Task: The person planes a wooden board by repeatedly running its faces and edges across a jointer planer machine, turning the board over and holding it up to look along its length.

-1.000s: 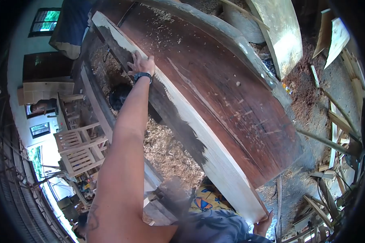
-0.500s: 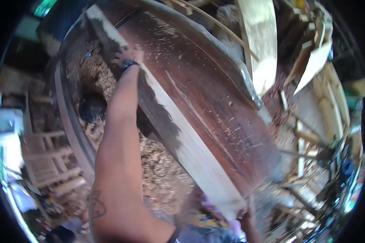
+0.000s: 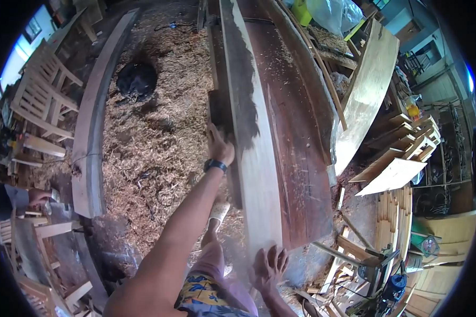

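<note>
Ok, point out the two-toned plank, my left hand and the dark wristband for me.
Two-toned plank (image 3: 257,152), head view: pale part of its face.
Left hand (image 3: 221,148), head view: back of the hand.
Dark wristband (image 3: 215,166), head view: middle of the band.

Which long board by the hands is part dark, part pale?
The narrow board with the right hand at its near end: a ragged dark patch meets pale wood. The wide slab alongside is mostly reddish brown.
</note>
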`<state>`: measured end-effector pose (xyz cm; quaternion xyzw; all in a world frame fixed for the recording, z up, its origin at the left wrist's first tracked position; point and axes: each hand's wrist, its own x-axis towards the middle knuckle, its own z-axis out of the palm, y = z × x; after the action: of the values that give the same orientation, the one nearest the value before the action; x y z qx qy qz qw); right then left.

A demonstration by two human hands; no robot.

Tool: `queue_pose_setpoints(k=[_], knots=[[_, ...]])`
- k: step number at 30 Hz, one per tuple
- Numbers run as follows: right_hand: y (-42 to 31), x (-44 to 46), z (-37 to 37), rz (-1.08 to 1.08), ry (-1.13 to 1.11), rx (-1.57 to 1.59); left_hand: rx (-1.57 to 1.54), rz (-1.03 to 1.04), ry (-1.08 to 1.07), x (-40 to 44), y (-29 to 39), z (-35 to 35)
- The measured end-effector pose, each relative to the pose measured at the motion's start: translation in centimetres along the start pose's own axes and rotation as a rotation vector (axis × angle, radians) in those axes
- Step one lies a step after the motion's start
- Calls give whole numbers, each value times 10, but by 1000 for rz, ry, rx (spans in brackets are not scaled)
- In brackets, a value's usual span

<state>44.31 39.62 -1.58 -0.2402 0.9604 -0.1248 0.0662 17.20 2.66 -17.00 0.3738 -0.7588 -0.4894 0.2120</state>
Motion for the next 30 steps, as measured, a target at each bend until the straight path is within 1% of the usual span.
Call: queue_pose_setpoints(k=[2,3,4,5,8,11,13,15,17,19,22,24,26,29,30], knots=[[-3,1,-6,5,-40,-5,99,-105,-22,-28,9,-3],[-2,1,-3,-36,33,13,-45,-165,-50,-32,20,-1],[0,-1,3,-50,58,12,-186,-220,-83,-31,24,0],[4,-2,7,-67,80,7,-126,-91,18,-14,-21,30],[6,1,12,-80,107,-2,-139,-144,-8,-30,16,8],[4,13,12,-91,144,6,-270,-189,7,-29,12,14],[0,24,11,-95,153,10,-262,-128,49,-25,0,23],[-3,38,5,-95,134,1,-245,-143,47,-25,-1,26],[-4,52,3,-123,157,11,-212,-231,-2,-36,36,-1],[-5,65,2,-145,177,19,-212,-215,24,-34,24,10],[-7,82,4,-169,189,18,-256,-178,37,-27,-13,33],[-8,94,5,-184,190,10,-219,-241,-37,-29,14,13],[-11,108,4,-192,197,6,-95,-399,-186,-38,43,-13],[-15,128,4,-191,191,0,-53,-310,-143,-33,23,0],[-16,135,4,-189,185,-3,-43,-324,-146,-31,22,1]])
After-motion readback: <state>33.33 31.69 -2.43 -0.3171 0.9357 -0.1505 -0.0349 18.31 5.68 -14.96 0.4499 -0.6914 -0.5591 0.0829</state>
